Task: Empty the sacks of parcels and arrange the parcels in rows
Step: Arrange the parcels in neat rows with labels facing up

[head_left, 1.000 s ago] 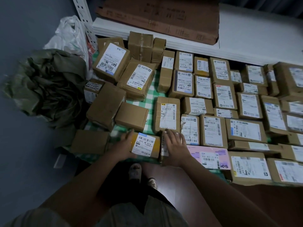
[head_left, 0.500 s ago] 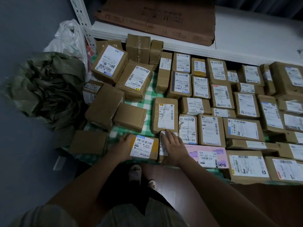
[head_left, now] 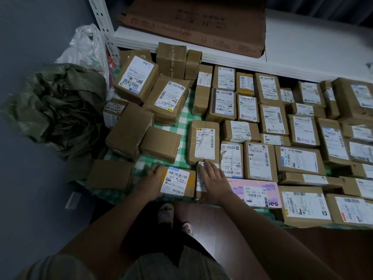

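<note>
Pressing flat with straight fingers, the right hand (head_left: 214, 182) covers a narrow parcel (head_left: 200, 181) at the near edge of the checked cloth (head_left: 182, 126). Just left, the left hand (head_left: 150, 183) cups the yellow-taped parcel (head_left: 177, 183). Farther right, labelled parcels (head_left: 282, 126) lie in rows; far left sits a crumpled green sack (head_left: 58, 110).
</note>
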